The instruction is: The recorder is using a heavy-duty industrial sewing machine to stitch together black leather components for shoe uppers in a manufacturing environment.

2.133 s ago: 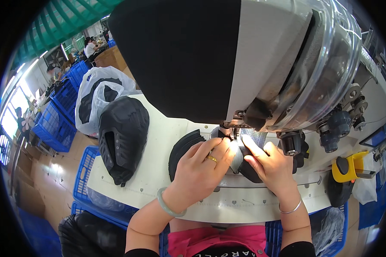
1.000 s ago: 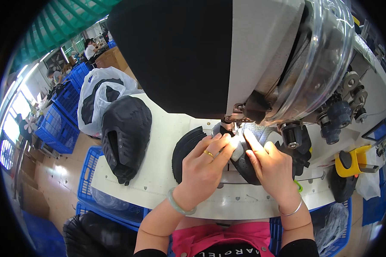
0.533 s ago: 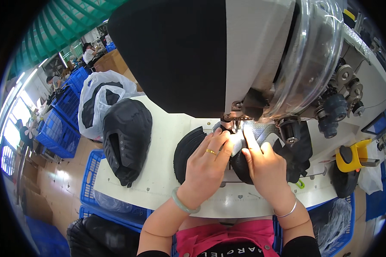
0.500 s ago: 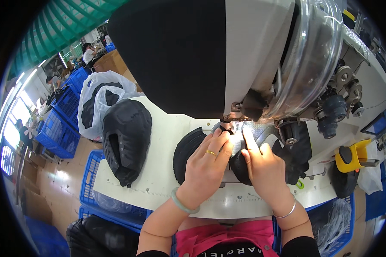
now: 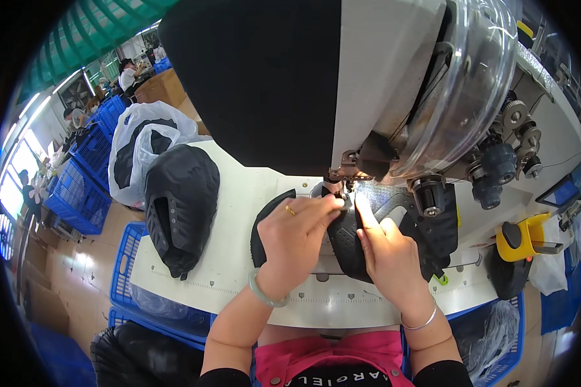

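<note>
A black and grey shoe upper (image 5: 350,248) lies under the needle and presser foot (image 5: 350,184) of a sewing machine (image 5: 368,84). My left hand (image 5: 292,235) is raised beside the needle, thumb and fingertips pinched together; what is between them is too small to make out. On the upper's right side rests my right hand (image 5: 390,255), index finger stretched along it toward the presser foot, thumb against it and the other fingers curled in. Partly behind my left hand is a black ribbed piece (image 5: 265,222).
A finished-looking black upper (image 5: 182,206) lies at the table's left, by a white plastic bag (image 5: 126,161). Blue baskets (image 5: 126,264) stand below the table edge. A yellow holder (image 5: 523,238) is at the right. People work in the far left background.
My left hand has lifted from lying flat on the work into a pinch beside the needle. My right hand keeps its place on the upper. The whole view has shifted slightly.
</note>
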Demonstrator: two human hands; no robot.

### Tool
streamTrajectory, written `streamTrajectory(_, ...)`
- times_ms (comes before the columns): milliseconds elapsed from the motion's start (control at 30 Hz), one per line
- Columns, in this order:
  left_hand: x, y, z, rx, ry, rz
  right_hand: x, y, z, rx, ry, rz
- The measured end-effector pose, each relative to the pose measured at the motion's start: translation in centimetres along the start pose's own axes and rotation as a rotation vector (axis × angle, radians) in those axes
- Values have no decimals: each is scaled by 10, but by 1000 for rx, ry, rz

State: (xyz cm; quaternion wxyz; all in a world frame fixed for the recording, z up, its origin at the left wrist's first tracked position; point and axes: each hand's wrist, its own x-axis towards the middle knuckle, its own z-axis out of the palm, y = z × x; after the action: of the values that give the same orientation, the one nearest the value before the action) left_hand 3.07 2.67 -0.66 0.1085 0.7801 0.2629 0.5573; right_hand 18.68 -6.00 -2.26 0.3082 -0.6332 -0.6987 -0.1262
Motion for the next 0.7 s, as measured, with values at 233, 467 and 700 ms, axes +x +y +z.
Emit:
streamTrajectory(233, -10, -2, -5, 207, -72, 324, 0, -1, 0, 93, -8, 35)
streamTrajectory(467, -8, -3, -7, 255, -91, 391, 0, -6, -1, 61, -11, 60)
streamTrajectory(700, -5, -14, -2, 206, -87, 382, 3, -7, 9, 10, 44, 42)
